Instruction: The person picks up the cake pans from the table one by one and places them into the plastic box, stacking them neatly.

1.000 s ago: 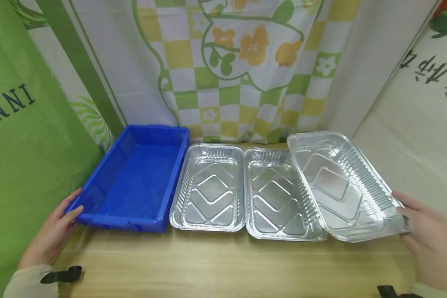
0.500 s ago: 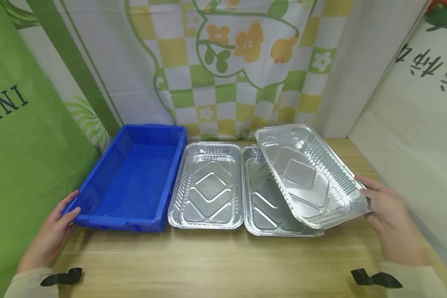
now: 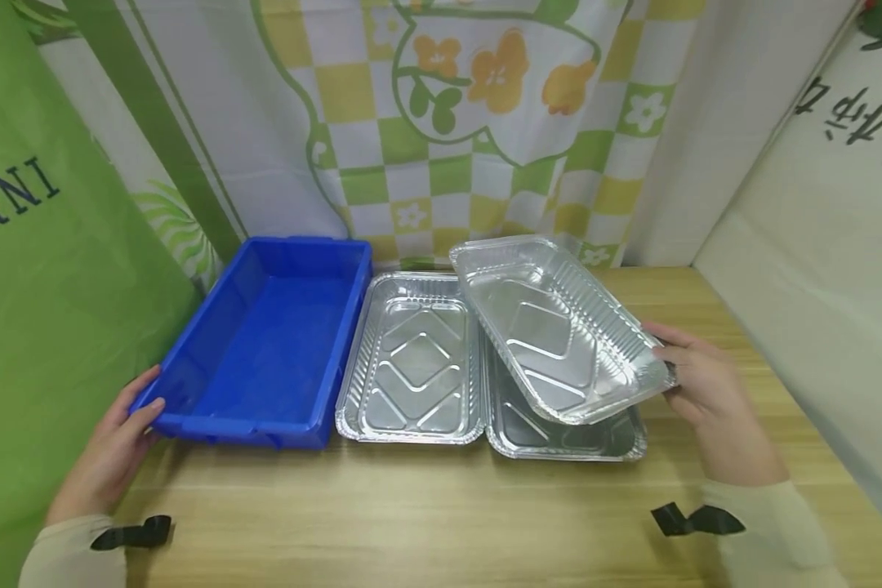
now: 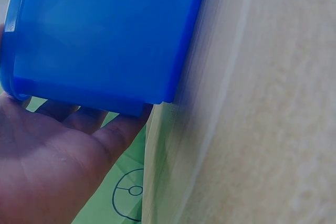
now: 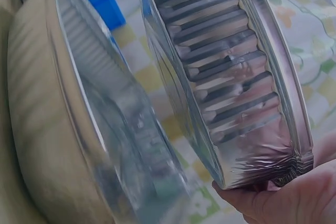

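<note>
My right hand [image 3: 706,384] pinches the near right corner of a foil tray [image 3: 540,331], which is tilted and raised over another foil tray [image 3: 566,437]. In the right wrist view, the ribbed side of the held foil tray [image 5: 226,61] shows, with the thumb and fingers of my right hand [image 5: 294,198] at its corner. My left hand [image 3: 113,445] grips the near left corner of a blue plastic bin [image 3: 265,351]. In the left wrist view, fingers of my left hand [image 4: 58,156] reach under the wall of the blue bin [image 4: 100,40].
A further foil tray [image 3: 419,367] lies between the blue bin and the tray below the held one. All stand on a wooden table [image 3: 412,523]. A patterned curtain [image 3: 485,147] hangs behind, with cloth panels at both sides.
My right hand has carried the tilted foil tray leftward, from the far right to over the right-hand tray on the table. My left hand stays on the blue bin's corner.
</note>
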Tool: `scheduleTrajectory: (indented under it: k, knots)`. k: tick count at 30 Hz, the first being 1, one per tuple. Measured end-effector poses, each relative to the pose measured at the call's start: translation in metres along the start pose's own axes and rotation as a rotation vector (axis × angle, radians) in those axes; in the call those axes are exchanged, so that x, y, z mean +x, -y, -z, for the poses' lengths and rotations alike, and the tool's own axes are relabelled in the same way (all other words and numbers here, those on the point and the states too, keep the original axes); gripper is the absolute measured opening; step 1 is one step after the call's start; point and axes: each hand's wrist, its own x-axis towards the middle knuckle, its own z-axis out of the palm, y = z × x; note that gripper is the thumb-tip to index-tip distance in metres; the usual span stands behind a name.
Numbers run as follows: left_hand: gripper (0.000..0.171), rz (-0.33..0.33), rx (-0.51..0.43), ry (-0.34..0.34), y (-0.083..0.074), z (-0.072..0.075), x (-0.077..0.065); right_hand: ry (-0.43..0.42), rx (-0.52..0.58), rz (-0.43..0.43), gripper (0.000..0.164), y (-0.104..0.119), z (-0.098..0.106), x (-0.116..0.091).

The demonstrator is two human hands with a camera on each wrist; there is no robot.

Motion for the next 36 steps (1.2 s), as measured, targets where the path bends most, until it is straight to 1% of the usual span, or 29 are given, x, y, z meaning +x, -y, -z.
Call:
scheduleTrajectory:
  k: [5, 10, 13, 16, 19, 21, 28, 36]
  knots:
    - [0.056, 0.009, 0.015, -0.007, -0.001, -0.001, 0.001, -0.005, -0.026, -0.031, 0.027, -0.01, -0.024, 0.008]
    - [0.055, 0.003, 0.017, -0.008, -0.001, 0.0, 0.001, -0.011, -0.041, -0.052, 0.028, -0.021, -0.046, 0.014]
    - [0.055, 0.008, 0.027, -0.009, -0.001, 0.0, 0.001, -0.016, -0.049, -0.061, 0.033, -0.026, -0.058, 0.017]
    - [0.055, 0.01, 0.031, -0.008, 0.0, 0.001, 0.001, -0.008, -0.07, -0.072, 0.043, -0.029, -0.07, 0.019]
    - [0.055, 0.001, 0.027, -0.002, 0.0, 0.001, 0.0, -0.002, -0.064, -0.066, 0.049, -0.033, -0.084, 0.024]
    - [0.055, -0.006, 0.025, -0.003, 0.0, 0.002, -0.001, -0.002, -0.057, -0.064, 0.05, -0.037, -0.094, 0.028]
    - [0.054, -0.003, 0.033, -0.016, -0.002, 0.003, -0.002, -0.023, -0.069, -0.049, 0.049, -0.052, -0.131, 0.042]
    - [0.054, -0.012, 0.024, -0.014, 0.003, 0.0, 0.0, -0.05, -0.09, -0.031, 0.048, -0.072, -0.164, 0.053]
